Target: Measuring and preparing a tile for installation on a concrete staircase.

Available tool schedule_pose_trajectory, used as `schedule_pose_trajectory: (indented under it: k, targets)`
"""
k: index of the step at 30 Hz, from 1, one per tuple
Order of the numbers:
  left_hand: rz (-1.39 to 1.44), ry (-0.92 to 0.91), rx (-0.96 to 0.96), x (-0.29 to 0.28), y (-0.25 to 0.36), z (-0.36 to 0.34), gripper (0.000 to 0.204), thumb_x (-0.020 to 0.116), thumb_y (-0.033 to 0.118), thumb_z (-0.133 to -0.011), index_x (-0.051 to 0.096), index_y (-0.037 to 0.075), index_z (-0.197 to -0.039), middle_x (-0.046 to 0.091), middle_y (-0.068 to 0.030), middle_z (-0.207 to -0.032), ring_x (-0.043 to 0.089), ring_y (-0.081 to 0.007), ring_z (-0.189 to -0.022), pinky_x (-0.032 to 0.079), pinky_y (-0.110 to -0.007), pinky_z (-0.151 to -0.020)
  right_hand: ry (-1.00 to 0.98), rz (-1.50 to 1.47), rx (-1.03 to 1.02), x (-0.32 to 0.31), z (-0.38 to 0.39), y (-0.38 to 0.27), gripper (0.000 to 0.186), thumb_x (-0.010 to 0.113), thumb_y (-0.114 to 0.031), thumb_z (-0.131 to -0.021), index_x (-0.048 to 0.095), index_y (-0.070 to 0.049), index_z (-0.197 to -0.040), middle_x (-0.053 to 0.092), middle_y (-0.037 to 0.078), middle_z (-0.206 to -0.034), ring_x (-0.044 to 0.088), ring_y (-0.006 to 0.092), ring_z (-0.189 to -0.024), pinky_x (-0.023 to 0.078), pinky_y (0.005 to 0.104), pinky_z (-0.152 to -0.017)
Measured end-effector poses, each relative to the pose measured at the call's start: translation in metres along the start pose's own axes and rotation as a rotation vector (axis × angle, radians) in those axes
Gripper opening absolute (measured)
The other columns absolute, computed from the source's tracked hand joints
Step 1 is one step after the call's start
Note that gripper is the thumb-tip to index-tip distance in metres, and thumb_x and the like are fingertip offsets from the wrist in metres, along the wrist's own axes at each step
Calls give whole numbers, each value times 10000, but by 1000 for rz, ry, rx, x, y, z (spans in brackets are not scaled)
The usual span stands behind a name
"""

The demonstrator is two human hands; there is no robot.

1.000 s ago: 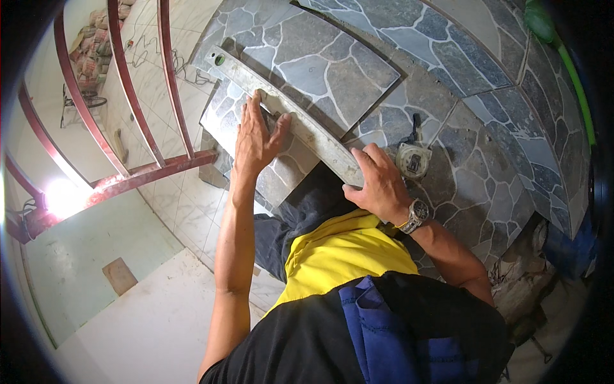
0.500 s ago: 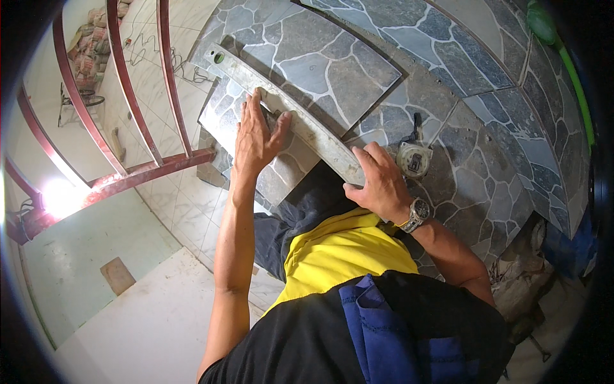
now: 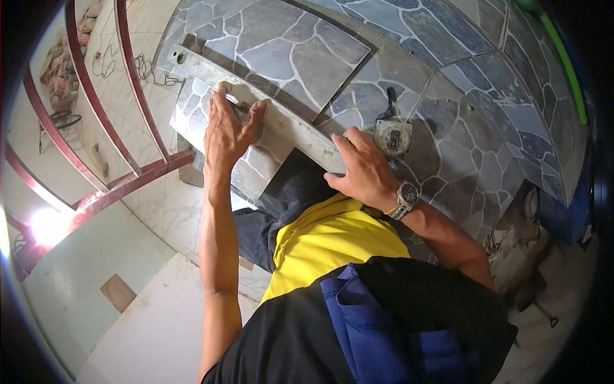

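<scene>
A long, worn grey spirit level point(image 3: 281, 118) lies slantwise across the stone-patterned tile, a round greenish window near its far left end. My left hand point(image 3: 224, 131) rests against its near edge, fingers stretched out and thumb spread. Between that thumb and the fingers shows a small dark patch that I cannot make out. At the level's near right end, my right hand point(image 3: 364, 169) grips it, thumb on the near side and fingers over the top. Right of this hand sits a round, pale case with a dark centre and black strap point(image 3: 391, 137), which looks like a tape measure.
Stone-patterned tiles point(image 3: 326, 51) form stepped levels ahead and to the right. Red metal railing bars point(image 3: 102, 128) stand at left, near a bright lamp point(image 3: 51, 224). Stacked bags point(image 3: 61, 77) and cables point(image 3: 150, 70) lie beyond. A green hose point(image 3: 563, 64) curves at far right.
The whole view has shifted, so the scene sits farther left and slightly higher. Both hands keep about the same places on the level, and the round case has not visibly moved on the tile.
</scene>
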State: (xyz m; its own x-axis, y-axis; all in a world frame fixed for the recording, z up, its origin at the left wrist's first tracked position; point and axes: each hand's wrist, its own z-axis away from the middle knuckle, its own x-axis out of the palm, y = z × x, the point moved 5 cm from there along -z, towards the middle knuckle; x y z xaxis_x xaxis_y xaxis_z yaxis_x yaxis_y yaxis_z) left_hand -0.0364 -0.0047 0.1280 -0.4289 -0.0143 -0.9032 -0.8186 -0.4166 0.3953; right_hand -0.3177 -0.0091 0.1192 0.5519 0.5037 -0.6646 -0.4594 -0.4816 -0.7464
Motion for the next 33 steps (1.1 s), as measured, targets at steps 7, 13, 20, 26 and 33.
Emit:
schedule_pose_trajectory:
  k: [7, 13, 20, 26, 33]
  targets:
    - [2, -7, -6, 3, -3, 2, 1037, 610, 698, -886, 320, -72, -1519, 344, -423, -1519, 319, -520, -1465, 347, -499, -1179, 12, 2, -39, 2, 0, -1, 650, 857, -177, -698, 564, 56, -1229, 530, 175, -1062, 566, 349, -996, 479, 452, -861]
    - [-56, 71, 80, 2, -3, 2, 961, 643, 629, -918, 344, -78, -1496, 522, -368, -1393, 576, -465, -1276, 468, -499, -1075, 6, 12, -16, 0, -1, -2, 656, 859, -188, -707, 583, 75, -1242, 528, 174, -1057, 578, 348, -991, 495, 437, -882]
    - [-33, 38, 39, 1, -1, 0, 986, 626, 662, -905, 334, -60, -1511, 437, -389, -1455, 449, -492, -1367, 408, -501, -1126, -1, 18, -16, 1, -2, 0, 655, 862, -182, -703, 564, 53, -1237, 530, 173, -1069, 569, 340, -1000, 481, 454, -870]
    - [43, 6, -5, -2, -5, 2, 1019, 638, 672, -886, 321, -58, -1522, 374, -400, -1515, 326, -526, -1458, 351, -493, -1181, 14, -91, -54, -14, -7, -17, 625, 829, -138, -748, 545, 62, -1268, 529, 191, -1090, 569, 363, -1009, 482, 453, -885]
    - [0, -5, -29, -5, 2, 3, 1009, 631, 657, -892, 297, -49, -1531, 368, -400, -1518, 317, -544, -1456, 352, -531, -1174, -33, -94, 4, -18, -13, -17, 534, 664, 11, -851, 492, 92, -1350, 549, 237, -1119, 597, 421, -1031, 518, 458, -891]
